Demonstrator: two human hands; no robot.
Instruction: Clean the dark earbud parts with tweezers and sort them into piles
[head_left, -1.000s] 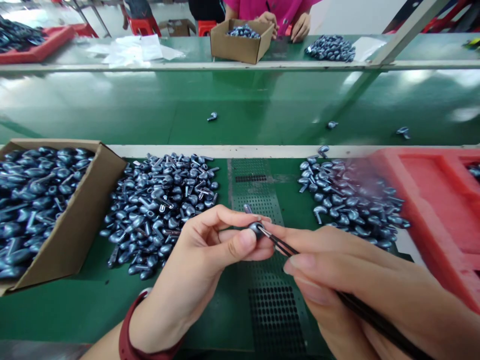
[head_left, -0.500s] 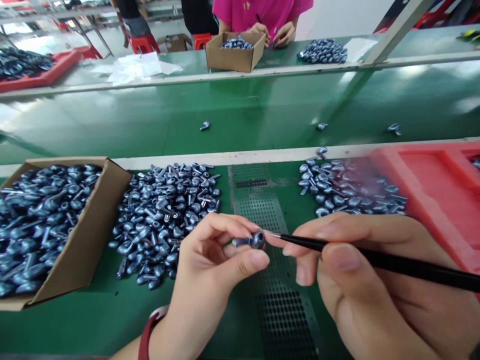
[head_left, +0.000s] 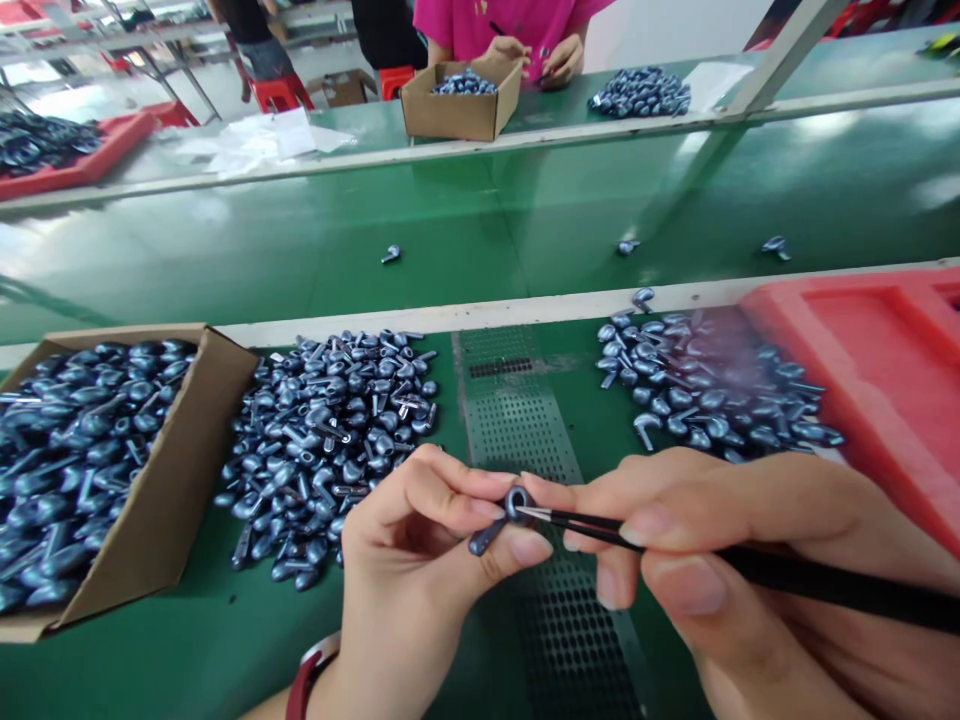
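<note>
My left hand (head_left: 420,545) pinches a small dark-blue earbud shell (head_left: 504,515) between thumb and fingers, its stem pointing down-left. Black tweezers (head_left: 750,565) sit in my right hand (head_left: 720,560), and their tips touch the round opening of the shell. Both hands hover over a perforated metal grille (head_left: 517,420) set in the green bench. To the left lies a loose pile of the same shells (head_left: 337,430). Another pile (head_left: 705,385) lies to the right.
A cardboard box (head_left: 191,455) full of shells stands at the left. A red foam tray (head_left: 870,370) lies at the right. Single shells sit on the green conveyor belt (head_left: 450,240). Across it a person in pink (head_left: 525,25) works beside a box (head_left: 461,100) and a heap (head_left: 641,90).
The shell has turned in my left fingers, its stem now pointing down-left. The tweezers have levelled out, their tips staying at the shell's opening. The view has tilted slightly.
</note>
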